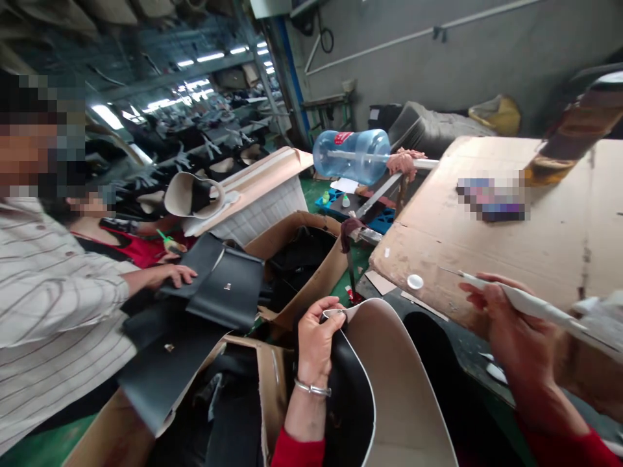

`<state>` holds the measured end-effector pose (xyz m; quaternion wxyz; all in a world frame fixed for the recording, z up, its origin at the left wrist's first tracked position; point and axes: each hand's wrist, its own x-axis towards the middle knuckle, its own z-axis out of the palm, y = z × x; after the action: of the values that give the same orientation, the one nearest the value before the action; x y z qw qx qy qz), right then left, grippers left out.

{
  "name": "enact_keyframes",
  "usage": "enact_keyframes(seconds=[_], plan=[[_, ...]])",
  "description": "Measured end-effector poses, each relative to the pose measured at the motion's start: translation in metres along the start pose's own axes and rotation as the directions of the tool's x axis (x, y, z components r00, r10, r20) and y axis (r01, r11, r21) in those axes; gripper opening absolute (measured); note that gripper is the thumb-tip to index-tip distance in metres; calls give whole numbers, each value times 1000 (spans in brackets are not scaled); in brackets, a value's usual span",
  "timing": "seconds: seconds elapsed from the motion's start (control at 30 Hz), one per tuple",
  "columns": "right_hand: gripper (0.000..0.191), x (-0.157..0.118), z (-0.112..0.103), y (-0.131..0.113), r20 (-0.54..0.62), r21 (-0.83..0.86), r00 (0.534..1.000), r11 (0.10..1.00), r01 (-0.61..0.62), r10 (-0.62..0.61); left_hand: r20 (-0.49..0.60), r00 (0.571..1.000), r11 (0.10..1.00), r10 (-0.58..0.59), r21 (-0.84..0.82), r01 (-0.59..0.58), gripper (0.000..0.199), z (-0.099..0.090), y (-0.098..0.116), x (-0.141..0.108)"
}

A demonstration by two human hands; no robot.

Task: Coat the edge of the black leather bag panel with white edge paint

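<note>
My left hand [316, 334], with a silver bracelet at the wrist, pinches the upper edge of a curved sheet [389, 363], black on one face and beige on the other. The sheet bends in a loop to the right of that hand. On the right, my right hand [506, 318] is wrapped round a long white tool [535, 305] with a thin metal tip pointing left. That tip is over the cardboard-covered table [428, 240], apart from the sheet. A small white cap [415, 282] lies near the table's edge.
Cardboard boxes [275, 383] with black pieces stand at the lower left and centre. A person in a striped shirt [53, 298] is at the left, a hand on black sheets [226, 285]. Another person in red sits behind. A blue water bottle [351, 155] lies beyond the table.
</note>
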<state>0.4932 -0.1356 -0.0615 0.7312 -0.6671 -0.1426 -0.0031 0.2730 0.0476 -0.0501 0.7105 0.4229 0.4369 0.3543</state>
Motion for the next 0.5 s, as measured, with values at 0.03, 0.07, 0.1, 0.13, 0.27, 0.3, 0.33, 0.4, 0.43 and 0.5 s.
enact_keyframes(seconds=[0.03, 0.07, 0.1, 0.13, 0.27, 0.3, 0.33, 0.4, 0.43, 0.5], plan=[[32, -1, 0, -1, -1, -26, 1000, 999, -27, 27, -34, 999, 999, 1, -37, -2, 39, -5, 3, 2], [30, -2, 0, -3, -11, -56, 999, 997, -44, 44, -72, 997, 997, 5, -71, -11, 41, -12, 8, 5], [30, -3, 0, -4, -16, -86, 998, 995, -58, 56, -116, 993, 995, 15, -98, -27, 44, -19, 16, 8], [30, -4, 1, -6, -25, -111, 998, 991, -69, 66, -166, 985, 992, 37, -114, -56, 46, -26, 25, 11], [32, -5, 3, -11, -49, -124, 993, 986, -110, 105, -375, 891, 955, 256, -47, -294, 50, -56, 86, 37], [32, -5, 4, -12, -46, -123, 992, 985, -120, 116, -417, 848, 932, 327, -4, -362, 49, -61, 104, 49], [31, -5, 4, -13, -44, -129, 991, 983, -130, 125, -449, 799, 903, 400, 43, -428, 48, -65, 123, 63], [30, -7, 2, -11, -32, -170, 989, 975, -145, 141, -492, 702, 835, 515, 106, -539, 45, -68, 156, 97], [29, -7, 1, -9, -32, -200, 990, 969, -144, 141, -506, 665, 810, 549, 127, -572, 44, -68, 171, 116], [26, -7, -5, -2, 0, -260, 997, 963, -70, 72, -430, 665, 784, 611, 207, -585, 44, -64, 190, 151]])
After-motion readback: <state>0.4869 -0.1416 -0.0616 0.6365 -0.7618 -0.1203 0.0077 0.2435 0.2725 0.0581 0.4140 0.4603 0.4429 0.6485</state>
